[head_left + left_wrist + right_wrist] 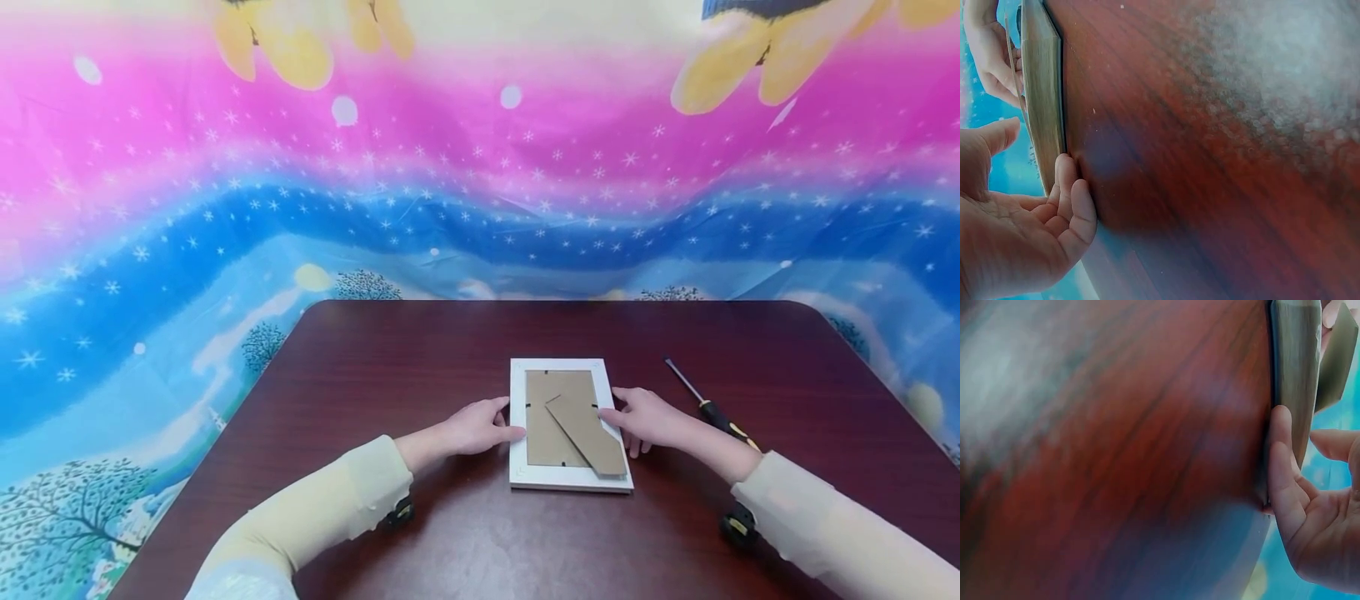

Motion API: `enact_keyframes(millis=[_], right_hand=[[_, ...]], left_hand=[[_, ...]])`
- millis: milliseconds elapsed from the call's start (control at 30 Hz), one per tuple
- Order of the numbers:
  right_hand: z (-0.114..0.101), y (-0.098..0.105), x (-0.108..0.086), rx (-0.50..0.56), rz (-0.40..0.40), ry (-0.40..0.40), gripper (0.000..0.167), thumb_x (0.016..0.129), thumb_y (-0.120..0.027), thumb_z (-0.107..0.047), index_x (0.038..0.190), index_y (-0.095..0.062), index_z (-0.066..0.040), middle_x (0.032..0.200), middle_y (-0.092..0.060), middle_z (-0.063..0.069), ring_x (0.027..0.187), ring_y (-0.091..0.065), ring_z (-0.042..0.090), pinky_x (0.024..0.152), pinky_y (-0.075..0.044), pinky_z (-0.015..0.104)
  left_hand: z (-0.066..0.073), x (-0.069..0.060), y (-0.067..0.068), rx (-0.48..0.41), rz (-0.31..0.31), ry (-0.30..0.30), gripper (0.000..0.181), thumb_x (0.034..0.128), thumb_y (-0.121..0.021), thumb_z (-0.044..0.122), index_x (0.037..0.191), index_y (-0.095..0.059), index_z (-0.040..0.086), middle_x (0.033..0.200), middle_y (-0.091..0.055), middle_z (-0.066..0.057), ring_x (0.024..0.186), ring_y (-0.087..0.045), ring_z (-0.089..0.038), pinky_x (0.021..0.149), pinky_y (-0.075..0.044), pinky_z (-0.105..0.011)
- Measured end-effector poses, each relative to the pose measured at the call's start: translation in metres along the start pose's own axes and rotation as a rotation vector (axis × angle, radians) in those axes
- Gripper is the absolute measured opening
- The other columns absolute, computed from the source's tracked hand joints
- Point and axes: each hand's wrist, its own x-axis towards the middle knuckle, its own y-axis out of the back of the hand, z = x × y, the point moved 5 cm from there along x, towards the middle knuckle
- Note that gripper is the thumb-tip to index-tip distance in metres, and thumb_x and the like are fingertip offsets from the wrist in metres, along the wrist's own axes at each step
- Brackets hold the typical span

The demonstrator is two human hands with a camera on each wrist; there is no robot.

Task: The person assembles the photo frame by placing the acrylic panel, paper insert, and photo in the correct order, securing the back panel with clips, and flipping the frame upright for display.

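Observation:
A white picture frame (519,417) lies back side up on the table. Its brown backing board (551,437) is held by small black tabs. A cardboard easel stand (592,446) slants across the back toward the lower right corner. My left hand (480,425) holds the frame's left edge, thumb over the border and fingertips along the side. On the opposite edge, my right hand (648,417) holds it in the same way. Both wrist views show the fingertips low against the frame's side edge (1044,94); whether the left thumb touches the frame I cannot tell.
A screwdriver (708,404) with a black and yellow handle lies right of the frame, partly behind the right forearm. The dark reddish-brown table (420,350) has rounded far corners. Behind it hangs a colourful printed cloth (450,167).

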Motion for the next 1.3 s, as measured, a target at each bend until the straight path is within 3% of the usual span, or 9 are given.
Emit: enact_keyframes(millis=[200,500,833,967,1200,1300], right_hand=[[-0.004,-0.002,0.003,0.012,0.007,0.016,0.057,0.099,-0.057,-0.024,0.142,-0.036,0.008,0.055,-0.058,0.007,0.044,-0.059,0.024,0.044,-0.051,0.037],[-0.007,-0.002,0.003,-0.007,0.023,0.022,0.046,0.098,-0.057,-0.023,0.133,-0.046,0.006,0.053,-0.057,0.007,0.042,-0.059,0.022,0.043,-0.050,0.035],[-0.007,-0.003,0.006,-0.036,0.033,0.000,0.042,0.098,-0.057,-0.019,0.129,-0.046,0.009,0.056,-0.056,0.008,0.042,-0.058,0.020,0.043,-0.050,0.034],[-0.007,-0.004,0.006,-0.027,0.033,0.008,0.044,0.099,-0.056,-0.019,0.130,-0.045,0.010,0.057,-0.057,0.007,0.042,-0.058,0.021,0.044,-0.050,0.035],[-0.004,-0.003,0.006,-0.003,0.037,0.008,0.048,0.100,-0.053,-0.018,0.135,-0.039,0.011,0.062,-0.060,0.006,0.043,-0.058,0.021,0.045,-0.051,0.034],[-0.002,-0.004,0.005,0.019,0.026,0.014,0.049,0.100,-0.051,-0.017,0.137,-0.036,0.012,0.064,-0.062,0.006,0.045,-0.059,0.022,0.045,-0.052,0.035]], left_hand=[[0.003,-0.001,0.000,0.002,0.012,-0.008,0.041,0.0905,-0.067,0.037,0.117,-0.058,0.008,0.070,-0.057,0.004,0.063,-0.052,-0.009,0.062,-0.042,-0.026],[0.005,0.000,-0.001,0.004,0.037,-0.025,0.043,0.0895,-0.069,0.033,0.118,-0.056,0.004,0.071,-0.056,0.003,0.064,-0.050,-0.010,0.061,-0.041,-0.026],[0.003,0.000,-0.003,0.003,0.050,-0.035,0.061,0.0906,-0.068,0.033,0.136,-0.046,-0.001,0.076,-0.057,0.005,0.067,-0.052,-0.010,0.067,-0.044,-0.027],[0.000,0.002,-0.004,-0.118,0.034,-0.023,0.068,0.0910,-0.068,0.027,0.143,-0.037,-0.003,0.080,-0.058,0.000,0.066,-0.054,-0.012,0.065,-0.045,-0.028],[-0.006,0.007,-0.007,-0.542,-0.034,0.083,0.070,0.0922,-0.066,0.015,0.147,-0.028,-0.006,0.090,-0.063,-0.007,0.065,-0.057,-0.015,0.053,-0.046,-0.027],[-0.004,0.008,-0.010,-0.705,-0.091,0.092,0.059,0.0929,-0.062,0.010,0.142,-0.035,-0.008,0.091,-0.066,-0.005,0.067,-0.058,-0.013,0.054,-0.047,-0.026]])
